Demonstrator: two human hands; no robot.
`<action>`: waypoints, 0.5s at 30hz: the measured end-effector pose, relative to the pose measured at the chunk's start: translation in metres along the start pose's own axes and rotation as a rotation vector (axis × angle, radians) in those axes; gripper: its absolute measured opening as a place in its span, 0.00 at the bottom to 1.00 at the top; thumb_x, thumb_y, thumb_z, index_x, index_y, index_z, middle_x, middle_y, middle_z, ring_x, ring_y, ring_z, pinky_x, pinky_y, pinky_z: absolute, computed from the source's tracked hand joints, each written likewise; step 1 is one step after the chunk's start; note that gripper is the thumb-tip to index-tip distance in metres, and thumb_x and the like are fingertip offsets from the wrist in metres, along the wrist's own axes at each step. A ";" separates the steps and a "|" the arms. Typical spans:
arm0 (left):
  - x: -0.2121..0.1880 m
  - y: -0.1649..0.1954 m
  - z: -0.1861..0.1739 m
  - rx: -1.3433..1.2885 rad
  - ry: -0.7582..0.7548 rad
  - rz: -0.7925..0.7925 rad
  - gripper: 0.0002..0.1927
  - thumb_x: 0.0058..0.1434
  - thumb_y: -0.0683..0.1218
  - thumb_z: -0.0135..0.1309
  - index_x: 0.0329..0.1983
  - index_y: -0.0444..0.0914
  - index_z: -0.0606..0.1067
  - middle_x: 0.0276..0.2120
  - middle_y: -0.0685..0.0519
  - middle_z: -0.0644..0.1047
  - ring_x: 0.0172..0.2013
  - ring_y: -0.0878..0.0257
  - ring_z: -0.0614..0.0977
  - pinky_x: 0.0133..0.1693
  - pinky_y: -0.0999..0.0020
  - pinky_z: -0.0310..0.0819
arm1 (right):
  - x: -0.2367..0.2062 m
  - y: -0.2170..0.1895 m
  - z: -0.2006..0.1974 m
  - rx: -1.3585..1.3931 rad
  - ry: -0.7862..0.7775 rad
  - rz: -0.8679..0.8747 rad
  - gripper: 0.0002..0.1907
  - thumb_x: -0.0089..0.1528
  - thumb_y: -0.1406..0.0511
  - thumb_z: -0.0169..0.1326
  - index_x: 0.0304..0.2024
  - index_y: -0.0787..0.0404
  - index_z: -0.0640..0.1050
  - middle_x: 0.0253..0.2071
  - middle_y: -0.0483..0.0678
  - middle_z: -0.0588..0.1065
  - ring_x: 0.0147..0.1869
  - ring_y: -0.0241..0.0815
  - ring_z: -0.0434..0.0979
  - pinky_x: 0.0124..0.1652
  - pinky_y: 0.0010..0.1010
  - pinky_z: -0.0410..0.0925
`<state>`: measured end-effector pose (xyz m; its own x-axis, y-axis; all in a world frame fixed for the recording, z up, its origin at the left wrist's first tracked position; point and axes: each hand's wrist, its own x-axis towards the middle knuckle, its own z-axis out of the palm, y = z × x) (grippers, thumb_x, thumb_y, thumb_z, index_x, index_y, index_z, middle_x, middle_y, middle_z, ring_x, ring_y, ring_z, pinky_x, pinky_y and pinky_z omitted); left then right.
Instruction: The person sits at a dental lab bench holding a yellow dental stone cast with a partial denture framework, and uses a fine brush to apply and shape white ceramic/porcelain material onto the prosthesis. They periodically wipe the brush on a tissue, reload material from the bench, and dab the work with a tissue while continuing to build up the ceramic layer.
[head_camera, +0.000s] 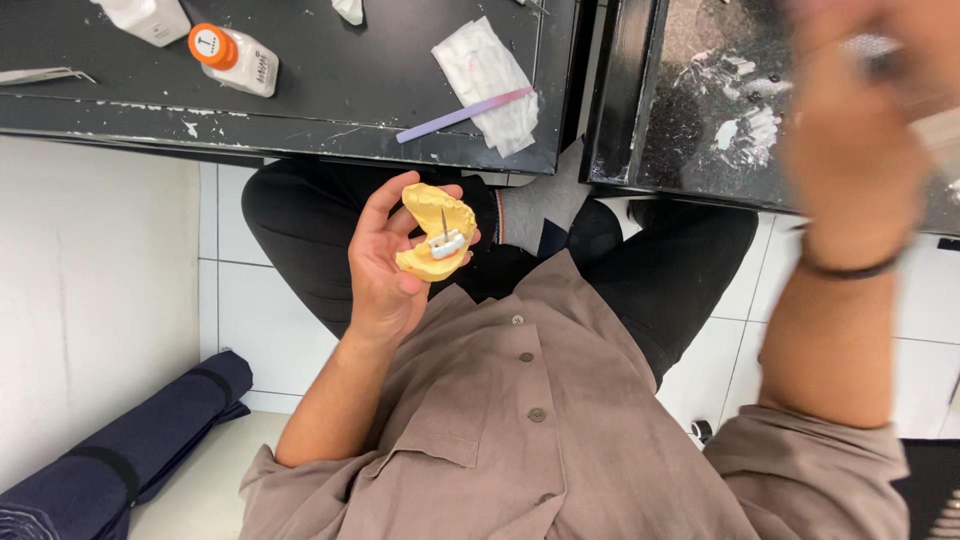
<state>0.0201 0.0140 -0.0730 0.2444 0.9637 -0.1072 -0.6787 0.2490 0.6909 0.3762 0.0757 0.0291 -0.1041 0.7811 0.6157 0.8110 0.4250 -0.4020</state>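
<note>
My left hand (385, 262) holds a yellow plaster dental cast (432, 226) above my lap, palm up, fingers curled around it. A small white tooth piece with a thin metal pin (445, 238) sits in the cast. My right hand (850, 130) is raised near the camera at the upper right and is heavily blurred; a dark band circles its wrist. Something pale shows near its fingers, but I cannot tell what it is or whether the hand grips it.
A black worktop (330, 90) lies ahead with a white bottle with orange cap (235, 58), another white bottle (148, 18), a folded white tissue (488, 80) and a purple flat stick (462, 115). A second dark, white-smeared surface (720, 120) is at the right. A rolled dark cloth (130, 450) lies on the floor.
</note>
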 end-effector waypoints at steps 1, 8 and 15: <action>0.000 0.001 0.000 0.001 -0.002 0.004 0.59 0.43 0.58 0.77 0.73 0.35 0.59 0.64 0.36 0.72 0.53 0.44 0.83 0.52 0.53 0.85 | -0.003 -0.015 0.016 0.058 -0.004 -0.051 0.10 0.68 0.74 0.61 0.52 0.66 0.79 0.49 0.54 0.78 0.52 0.51 0.80 0.51 0.37 0.74; -0.007 0.007 -0.005 0.004 -0.008 0.041 0.59 0.43 0.58 0.77 0.73 0.34 0.60 0.64 0.35 0.72 0.53 0.44 0.84 0.52 0.53 0.85 | -0.027 -0.081 0.127 0.070 -0.204 -0.150 0.15 0.65 0.74 0.63 0.54 0.65 0.79 0.52 0.54 0.77 0.53 0.53 0.76 0.51 0.41 0.72; -0.011 0.010 -0.013 0.018 0.005 0.069 0.60 0.44 0.58 0.77 0.75 0.34 0.58 0.64 0.36 0.72 0.55 0.46 0.83 0.55 0.51 0.85 | -0.032 -0.082 0.141 -0.006 -0.240 -0.135 0.15 0.62 0.72 0.63 0.52 0.64 0.79 0.49 0.49 0.78 0.52 0.50 0.75 0.49 0.40 0.69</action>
<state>0.0020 0.0066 -0.0741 0.1941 0.9790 -0.0628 -0.6808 0.1806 0.7098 0.2317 0.0805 -0.0536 -0.3445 0.8041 0.4845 0.7839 0.5304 -0.3228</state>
